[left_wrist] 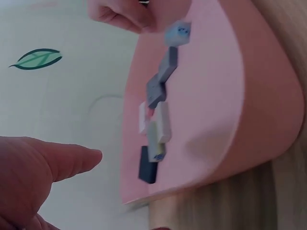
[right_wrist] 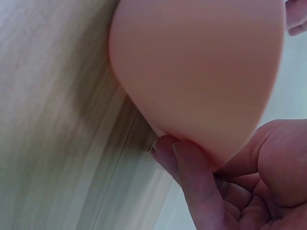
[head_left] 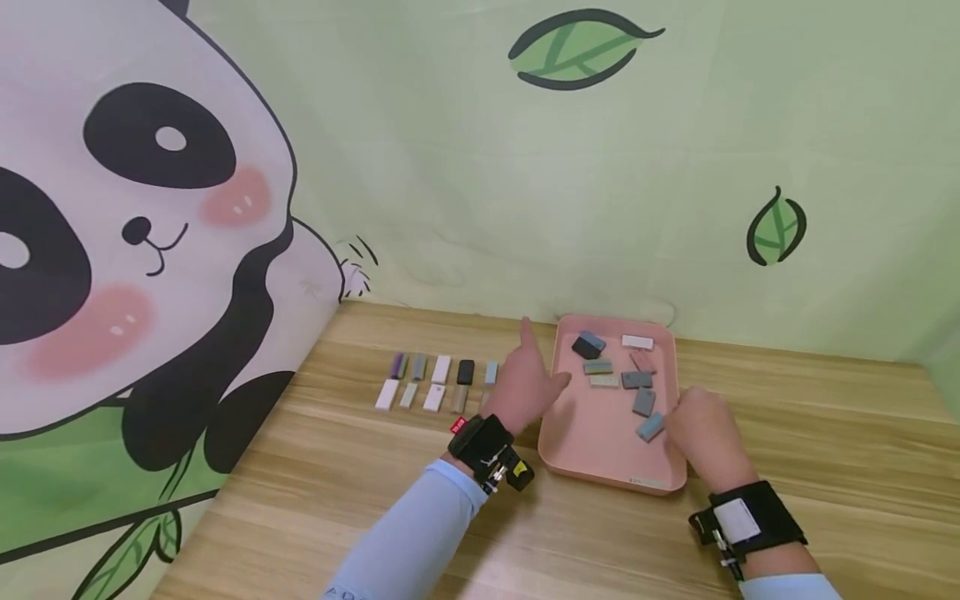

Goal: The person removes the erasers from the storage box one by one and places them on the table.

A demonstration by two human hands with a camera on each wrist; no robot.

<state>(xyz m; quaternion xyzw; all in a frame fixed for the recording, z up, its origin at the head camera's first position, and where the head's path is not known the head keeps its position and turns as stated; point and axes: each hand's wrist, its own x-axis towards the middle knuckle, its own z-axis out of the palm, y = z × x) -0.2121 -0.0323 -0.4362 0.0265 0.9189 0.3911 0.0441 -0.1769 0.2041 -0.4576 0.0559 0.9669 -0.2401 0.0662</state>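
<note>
I see my right hand (head_left: 705, 437) grasping the near right edge of the pink tray (head_left: 592, 446). My left hand (head_left: 521, 387) is released, fingers straight, just left of the tray.

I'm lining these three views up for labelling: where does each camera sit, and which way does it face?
Head: on the head, looking down at the wooden table, both hands and forearms visible.
Left wrist: beside the left hand, facing the pink tray.
Right wrist: under the right hand, whose fingers touch the tray's rim.
All three share the tray.
</note>
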